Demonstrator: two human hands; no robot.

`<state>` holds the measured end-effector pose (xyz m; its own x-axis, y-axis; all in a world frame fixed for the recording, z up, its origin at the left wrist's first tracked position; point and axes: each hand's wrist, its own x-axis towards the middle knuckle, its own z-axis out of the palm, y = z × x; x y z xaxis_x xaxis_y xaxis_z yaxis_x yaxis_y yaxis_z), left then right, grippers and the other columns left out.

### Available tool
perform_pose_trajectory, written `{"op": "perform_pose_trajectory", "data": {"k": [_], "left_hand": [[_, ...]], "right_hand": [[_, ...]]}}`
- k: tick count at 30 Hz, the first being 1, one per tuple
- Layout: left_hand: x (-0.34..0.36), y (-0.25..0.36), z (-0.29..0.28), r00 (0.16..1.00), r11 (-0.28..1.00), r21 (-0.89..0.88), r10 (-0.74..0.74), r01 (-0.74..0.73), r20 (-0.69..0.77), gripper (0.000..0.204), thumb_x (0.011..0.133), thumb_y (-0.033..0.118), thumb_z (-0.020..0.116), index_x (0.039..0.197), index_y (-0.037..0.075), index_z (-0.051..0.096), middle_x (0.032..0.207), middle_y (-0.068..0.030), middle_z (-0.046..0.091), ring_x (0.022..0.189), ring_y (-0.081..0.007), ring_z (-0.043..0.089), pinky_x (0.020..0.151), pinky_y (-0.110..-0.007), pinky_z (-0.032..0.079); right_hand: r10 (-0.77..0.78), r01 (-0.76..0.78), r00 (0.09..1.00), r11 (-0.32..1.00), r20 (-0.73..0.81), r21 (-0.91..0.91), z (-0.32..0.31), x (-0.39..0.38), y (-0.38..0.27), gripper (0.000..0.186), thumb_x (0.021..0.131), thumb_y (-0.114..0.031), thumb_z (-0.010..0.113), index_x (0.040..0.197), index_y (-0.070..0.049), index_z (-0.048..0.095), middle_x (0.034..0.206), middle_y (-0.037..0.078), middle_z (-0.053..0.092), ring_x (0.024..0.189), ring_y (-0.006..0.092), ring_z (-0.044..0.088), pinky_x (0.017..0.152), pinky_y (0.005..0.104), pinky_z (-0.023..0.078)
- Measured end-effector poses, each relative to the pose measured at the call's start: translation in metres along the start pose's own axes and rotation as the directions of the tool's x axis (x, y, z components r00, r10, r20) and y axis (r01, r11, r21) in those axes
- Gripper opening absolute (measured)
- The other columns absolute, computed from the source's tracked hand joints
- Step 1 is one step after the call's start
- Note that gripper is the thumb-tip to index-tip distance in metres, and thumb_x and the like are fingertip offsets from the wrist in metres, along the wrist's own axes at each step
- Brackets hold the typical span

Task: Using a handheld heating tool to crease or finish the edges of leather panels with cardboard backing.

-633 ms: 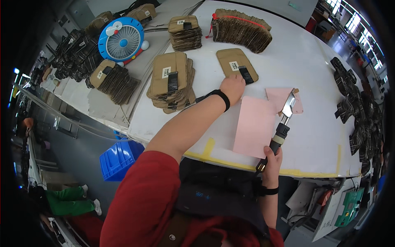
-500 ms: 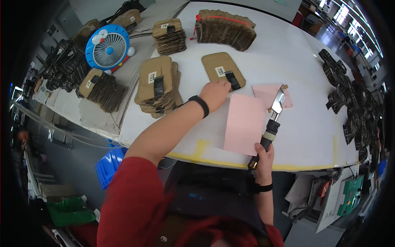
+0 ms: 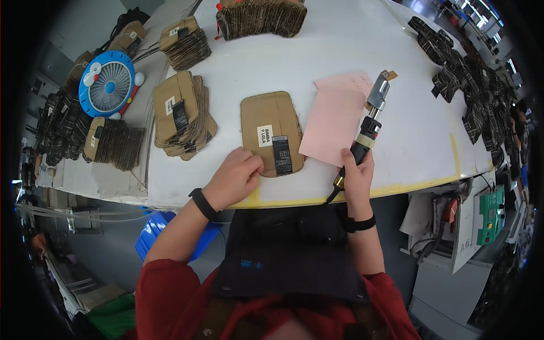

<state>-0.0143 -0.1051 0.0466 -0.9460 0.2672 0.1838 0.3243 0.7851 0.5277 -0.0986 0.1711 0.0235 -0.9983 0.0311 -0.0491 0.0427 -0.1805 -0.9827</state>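
Observation:
My left hand (image 3: 232,175) is closed, fingers curled at the lower-left corner of a tan fabric piece (image 3: 258,113) with white and black labels; whether they pinch its edge is hidden. My right hand (image 3: 354,175) grips the black handle of a corded tool (image 3: 368,133) with a metal head, angled over two overlapping pink sheets (image 3: 328,124). A stack of similar tan pieces (image 3: 178,107) lies just left of the single piece.
More stacks (image 3: 184,45) and a tied brown bundle (image 3: 260,20) lie behind. A blue fan (image 3: 107,85) stands left; dark plaid pieces (image 3: 476,113) line the right. A blue crate (image 3: 150,232) sits below the table's (image 3: 419,164) taped edge.
My left hand and the single tan piece have moved toward me. The tool in my right hand and the pink sheets sit higher in the picture as the view tilts and shifts.

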Motion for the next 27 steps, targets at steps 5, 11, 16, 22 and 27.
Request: {"op": "perform_pose_trajectory", "data": {"k": [5,11,16,22,27], "left_hand": [[-0.001,0.008,-0.002,0.996,0.996,-0.083,-0.021,0.014,-0.082,0.013,0.084,-0.001,0.062,0.097,0.004,0.060,0.112,-0.0145,0.055,0.102,-0.0316,0.056,0.085,-0.038,0.049],[-0.009,0.038,0.007,0.950,0.937,-0.299,-0.242,0.177,-0.196,0.008,0.092,0.001,0.060,0.099,0.005,0.061,0.137,-0.0219,0.048,0.139,-0.0398,0.040,0.109,-0.045,0.039],[-0.015,0.031,0.051,0.847,0.738,-0.672,-0.395,0.062,-0.356,0.027,0.092,-0.007,0.058,0.114,0.008,0.056,0.165,-0.0186,0.018,0.150,-0.0337,0.031,0.112,-0.041,0.039],[0.001,0.040,0.048,0.675,0.465,-0.878,-0.611,-0.119,-0.414,0.060,0.086,-0.014,0.054,0.141,0.007,0.040,0.162,-0.0182,0.023,0.147,-0.0290,0.035,0.110,-0.037,0.042],[0.005,0.039,0.027,0.750,0.083,-0.988,-0.660,0.132,0.045,0.059,0.089,-0.009,0.058,0.143,0.004,0.040,0.142,-0.0168,0.049,0.129,-0.0233,0.054,0.101,-0.034,0.050]], "right_hand": [[-0.013,0.013,1.000,0.999,0.002,-0.052,0.003,-0.003,-0.006,0.024,0.095,-0.009,0.065,0.113,-0.002,0.052,0.081,-0.001,0.055,0.062,0.0066,0.052,0.055,0.0237,0.045],[-0.053,0.064,0.995,0.988,0.083,-0.140,0.004,-0.009,-0.001,0.030,0.095,-0.007,0.064,0.120,-0.002,0.049,0.082,-0.001,0.054,0.064,0.0058,0.051,0.056,0.0229,0.044],[0.038,-0.022,0.991,0.992,0.126,-0.125,0.007,-0.017,-0.001,0.029,0.094,-0.008,0.064,0.119,-0.001,0.051,0.084,-0.001,0.054,0.065,0.0058,0.051,0.056,0.0233,0.044],[0.066,-0.030,0.981,0.980,0.180,-0.194,0.001,-0.016,-0.003,0.027,0.093,-0.009,0.065,0.116,0.000,0.054,0.084,-0.001,0.054,0.066,0.0057,0.051,0.058,0.0236,0.045],[0.129,-0.091,0.970,0.979,0.205,-0.184,-0.003,-0.017,-0.011,0.029,0.093,-0.008,0.065,0.118,0.001,0.054,0.086,-0.002,0.055,0.072,0.0056,0.051,0.063,0.0234,0.045]]}}
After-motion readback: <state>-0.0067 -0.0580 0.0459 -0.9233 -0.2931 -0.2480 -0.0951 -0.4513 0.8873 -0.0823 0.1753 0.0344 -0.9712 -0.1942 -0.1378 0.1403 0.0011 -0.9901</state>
